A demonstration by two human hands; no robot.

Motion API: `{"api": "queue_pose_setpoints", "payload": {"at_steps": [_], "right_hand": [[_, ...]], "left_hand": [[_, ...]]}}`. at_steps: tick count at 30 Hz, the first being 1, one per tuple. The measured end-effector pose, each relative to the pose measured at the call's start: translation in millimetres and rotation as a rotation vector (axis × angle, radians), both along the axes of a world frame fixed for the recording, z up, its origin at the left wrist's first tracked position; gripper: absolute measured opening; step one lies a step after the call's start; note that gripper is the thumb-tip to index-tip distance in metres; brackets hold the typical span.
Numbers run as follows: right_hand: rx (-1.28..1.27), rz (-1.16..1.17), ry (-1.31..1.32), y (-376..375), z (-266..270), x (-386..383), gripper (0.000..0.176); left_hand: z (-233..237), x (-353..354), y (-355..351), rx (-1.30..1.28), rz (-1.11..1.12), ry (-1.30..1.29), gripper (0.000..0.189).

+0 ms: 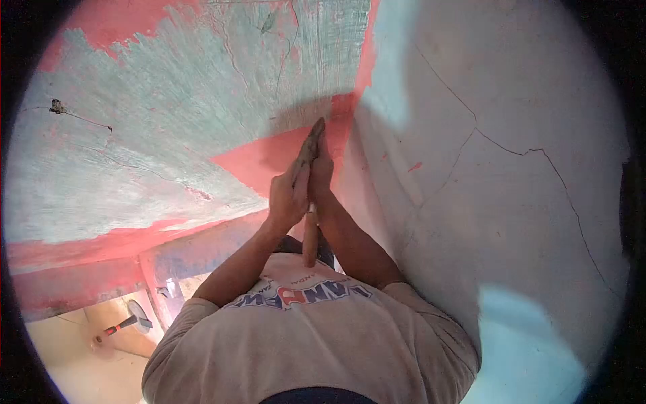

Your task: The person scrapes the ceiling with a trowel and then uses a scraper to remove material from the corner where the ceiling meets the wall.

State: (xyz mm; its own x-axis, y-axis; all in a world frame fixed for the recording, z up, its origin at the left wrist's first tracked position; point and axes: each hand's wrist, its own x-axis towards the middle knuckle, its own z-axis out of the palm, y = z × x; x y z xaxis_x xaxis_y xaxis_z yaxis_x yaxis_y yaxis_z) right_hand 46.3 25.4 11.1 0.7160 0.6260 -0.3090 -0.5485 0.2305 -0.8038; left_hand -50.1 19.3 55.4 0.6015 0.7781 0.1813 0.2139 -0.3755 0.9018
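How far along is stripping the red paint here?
Done: most of the surface looks bare grey-green. In hand: left hand and right hand press a tool at the red wedge by the corner. Left: that wedge, the top patch and the lower band.

the tool (310, 237) is a narrow blade on a pale wooden handle, seen edge-on. it stands nearly upright, clamped between the left hand (288, 196) and right hand (323, 176), palms pressed around its middle. the handle end sticks out below the wrists; the brown, dirty blade tip meets the red patch (262, 161) by the wall corner.
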Motion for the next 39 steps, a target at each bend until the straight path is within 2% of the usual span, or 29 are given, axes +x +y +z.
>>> {"api": "queue_pose_setpoints", "payload": {"at_steps": [2,3,5,8,10,12,15,18,20,21,22,23,25,26,29,31,32,35,36,39], "right_hand": [[0.183,-0.043,0.070,5.4,-17.0,0.1,0.052],[0.279,-0.064,0.105,8.6,-20.0,0.1,0.052],[0.276,-0.043,0.100,5.2,-25.5,10.5,0.052],[0.175,-0.014,0.083,-6.1,0.4,16.9,0.051],[0.158,0.002,0.103,-8.1,-2.4,8.0,0.051],[0.245,-0.009,0.137,7.1,-20.5,0.3,0.051],[0.194,-0.059,0.044,11.2,-23.1,-9.5,0.049],[0.335,-0.056,0.140,13.1,-35.1,16.9,0.048],[0.448,-0.022,0.237,15.1,-55.1,39.5,0.048],[0.440,-0.023,0.195,11.5,-45.9,35.6,0.049],[0.432,-0.025,0.153,7.5,-34.1,31.3,0.049],[0.424,-0.028,0.112,3.7,-23.2,27.2,0.050],[0.422,-0.005,0.080,6.5,-19.7,9.9,0.051],[0.304,0.025,0.084,2.1,-11.7,2.0,0.051],[0.206,0.053,0.062,4.4,-13.3,-2.9,0.050],[0.459,0.013,0.041,14.5,-36.1,23.0,0.051],[0.583,-0.006,0.031,14.9,-44.6,33.4,0.052],[0.452,0.033,0.069,1.1,-22.9,36.2,0.054],[0.540,0.097,0.166,17.3,-67.7,45.5,0.053],[0.384,0.073,0.052,9.6,-32.1,9.7,0.051]], "left_hand": [[3.0,-3.0,1.3,-0.072,0.003,-0.003,0.037],[-0.6,0.5,3.4,-0.014,-0.004,0.008,0.037],[-10.9,13.4,4.3,0.104,-0.023,0.024,0.037],[-8.4,14.5,1.7,0.028,-0.030,-0.016,0.038],[-10.3,5.4,-0.4,0.029,-0.018,-0.014,0.038],[-9.6,-2.2,3.6,0.038,-0.019,-0.041,0.038],[-9.2,-9.6,0.8,0.000,0.029,-0.061,0.038],[-35.9,14.7,20.0,0.317,-0.079,0.009,0.037],[-9.5,27.5,11.3,0.161,-0.088,0.020,0.036],[0.0,32.0,9.5,0.082,-0.096,0.025,0.036],[-13.3,32.1,17.4,0.294,-0.140,-0.017,0.035],[-27.6,25.6,19.6,0.234,-0.108,-0.004,0.036],[-19.4,9.8,9.8,0.111,-0.040,0.027,0.037],[-14.7,2.4,7.9,0.081,-0.028,-0.004,0.038],[-6.5,-4.8,4.3,0.058,-0.029,-0.043,0.040],[-4.6,15.4,16.3,0.146,-0.076,0.011,0.041],[-17.4,27.7,20.3,0.173,-0.106,-0.045,0.041],[-17.1,28.7,13.4,0.063,-0.078,0.088,0.042],[-14.8,25.0,11.1,0.085,-0.069,0.042,0.041],[-19.2,1.1,9.2,0.115,-0.028,-0.020,0.041]]}}
